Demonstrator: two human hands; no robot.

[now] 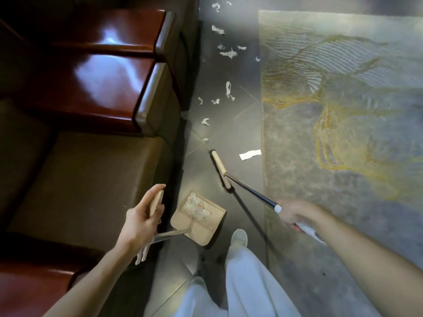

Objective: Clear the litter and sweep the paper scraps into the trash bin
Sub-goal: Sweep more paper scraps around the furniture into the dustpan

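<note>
- Paper scraps point(229, 52) lie scattered on the dark tiled floor point(242, 124), strung from the broom head point(220, 171) toward 12 o'clock, between the sofa point(91, 175) and the rug point(343, 115).
- A longer white strip point(250, 154) lies at 2 o'clock of the broom head, near the rug's edge.
- Dustpan point(202, 232) sits at 7 o'clock of the broom head, with scraps inside.
- Left grip point(139, 220) is curled round the dustpan's tan handle top.
- Right grip point(295, 212), at 4 o'clock, is wrapped round the broom handle point(251, 192).
</note>
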